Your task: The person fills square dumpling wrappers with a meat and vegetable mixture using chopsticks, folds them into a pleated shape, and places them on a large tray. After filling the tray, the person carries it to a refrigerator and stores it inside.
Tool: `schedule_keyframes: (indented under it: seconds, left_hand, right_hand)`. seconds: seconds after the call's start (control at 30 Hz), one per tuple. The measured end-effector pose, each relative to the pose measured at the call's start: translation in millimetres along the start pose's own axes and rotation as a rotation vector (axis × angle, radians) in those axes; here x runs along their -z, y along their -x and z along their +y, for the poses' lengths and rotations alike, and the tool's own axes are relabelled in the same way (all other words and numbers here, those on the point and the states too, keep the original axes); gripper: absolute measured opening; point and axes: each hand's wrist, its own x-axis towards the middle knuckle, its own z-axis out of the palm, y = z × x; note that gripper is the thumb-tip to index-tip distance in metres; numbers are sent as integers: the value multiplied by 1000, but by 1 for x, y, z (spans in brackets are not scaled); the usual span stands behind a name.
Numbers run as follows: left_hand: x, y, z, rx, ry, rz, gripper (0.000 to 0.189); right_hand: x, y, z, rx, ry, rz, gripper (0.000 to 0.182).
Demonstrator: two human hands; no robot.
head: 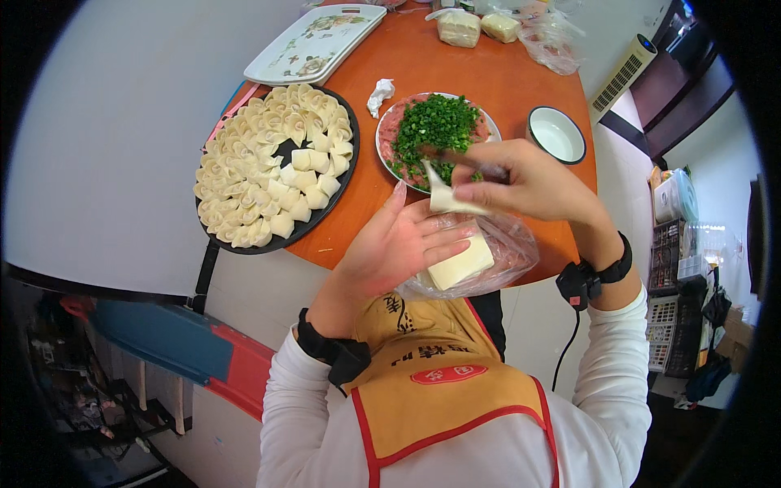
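My left hand (406, 244) is palm up with its fingers apart, nothing on the palm. Between the fingers of my right hand (528, 183) are a pale dough wrapper (448, 200) and a blurred dark stick-like utensil (482, 168). The utensil's tip reaches over chopped green onions (436, 125), heaped on pink minced meat (393, 125) in a white plate (495, 127). Below my hands a stack of square wrappers (462, 265) lies on a clear plastic bag (515, 250), partly behind my left fingers. Folded wontons (244, 165) ring a round black tray (329, 235) at left.
A white enamel bowl (556, 135) stands right of the plate. Crumpled tissue (381, 97) lies behind it, near a flowered tray (317, 46). Bagged pale blocks (459, 29) sit at the far edge of the orange table (415, 61). A tower fan (625, 76) stands beyond the table.
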Motion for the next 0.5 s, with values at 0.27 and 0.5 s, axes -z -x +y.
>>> schedule_keyframes:
  seconds: [0.27,0.5]
  left_hand:
    - [5,-11,-7,-105,-33,156,44]
    - [-1,-11,1,-190,-231,250,44]
  right_hand:
    - [32,14,27,-13,-321,795,30]
    - [33,23,92,-27,-448,1060,45]
